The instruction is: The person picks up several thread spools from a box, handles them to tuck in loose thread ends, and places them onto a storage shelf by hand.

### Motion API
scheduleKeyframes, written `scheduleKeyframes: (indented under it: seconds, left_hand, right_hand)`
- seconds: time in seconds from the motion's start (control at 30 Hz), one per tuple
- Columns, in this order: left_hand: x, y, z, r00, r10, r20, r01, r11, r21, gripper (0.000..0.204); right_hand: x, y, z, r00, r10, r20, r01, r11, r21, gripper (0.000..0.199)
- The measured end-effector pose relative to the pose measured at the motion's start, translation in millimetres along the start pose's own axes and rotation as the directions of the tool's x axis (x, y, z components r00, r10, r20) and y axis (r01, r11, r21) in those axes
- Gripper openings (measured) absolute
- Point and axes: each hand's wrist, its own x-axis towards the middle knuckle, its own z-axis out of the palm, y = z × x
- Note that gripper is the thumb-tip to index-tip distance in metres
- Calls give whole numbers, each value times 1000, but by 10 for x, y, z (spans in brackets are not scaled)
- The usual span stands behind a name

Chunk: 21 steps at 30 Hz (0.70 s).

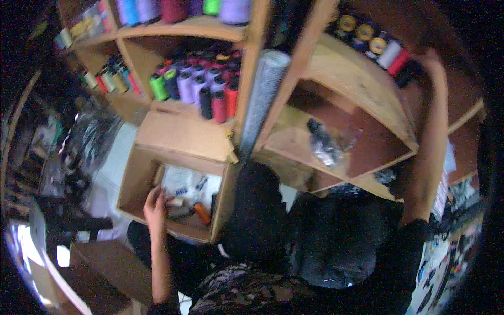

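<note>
Right hand [430,62] beside red thread spool [399,62], toward shelf's [341,58] right edge; left hand [154,206] over cardboard box's [140,176] near edge, far flap [181,131] back, apparently for access; cannot tell either grip.

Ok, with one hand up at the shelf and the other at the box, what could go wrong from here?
The right hand is close beside the red thread spool, so a careless nudge might tip it into the white thread spool next to it.

The left hand is at the open cardboard box, where an orange spool lies among loose items; rummaging could set it rolling.
</note>
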Motion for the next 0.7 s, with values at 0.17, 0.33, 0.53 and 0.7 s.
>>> scheduleKeyframes:
  seconds: [0.17, 0.33, 0.53, 0.7]
  left_hand:
    - [391, 53, 6, 975, 166, 147, -221, 691, 688, 34]
    - [355, -121, -281, 976, 214, 33, -156, 593, 790, 28]
    - [-25, 58, -411, 972, 195, -134, -93, 836, 541, 25]
    - [-572, 307, -566, 896, 198, -398, -87, 957, 278, 26]
  right_hand:
    - [-1451, -970, -370, 970, -244, -20, 185, 678, 712, 39]
    - [-3274, -3016, 434, 142, -977, 158, -257, 117, 959, 23]
    - [-5146, -4955, 2003, -292, -896, 334, 427, 191, 884, 56]
    - [-6022, -5562, 2415, -116, -837, 534, 511, 411, 755, 88]
